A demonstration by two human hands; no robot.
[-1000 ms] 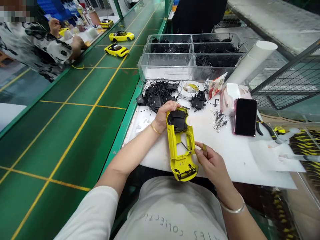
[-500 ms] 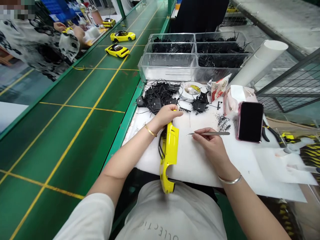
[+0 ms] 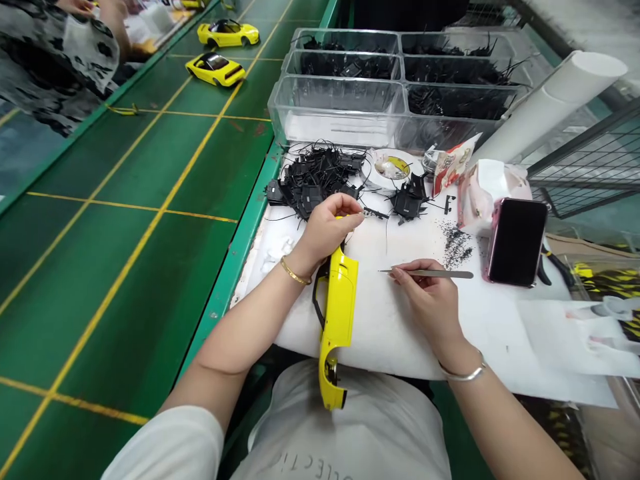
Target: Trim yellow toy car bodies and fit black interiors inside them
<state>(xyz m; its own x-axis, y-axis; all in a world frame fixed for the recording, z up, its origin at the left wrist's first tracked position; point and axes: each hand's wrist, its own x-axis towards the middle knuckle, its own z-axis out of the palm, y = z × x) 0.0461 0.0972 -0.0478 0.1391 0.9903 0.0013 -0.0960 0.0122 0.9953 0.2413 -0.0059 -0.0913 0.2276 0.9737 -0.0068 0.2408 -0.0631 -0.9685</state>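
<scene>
The left hand grips the yellow car body; the right hand pinches tweezers.

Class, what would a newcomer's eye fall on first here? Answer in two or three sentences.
Probably the bright yellow car body, held upright on its side by the left hand above the white work surface. Next, the two yellow toy cars on the green conveyor, then the tangled black parts beyond the left hand.
</scene>
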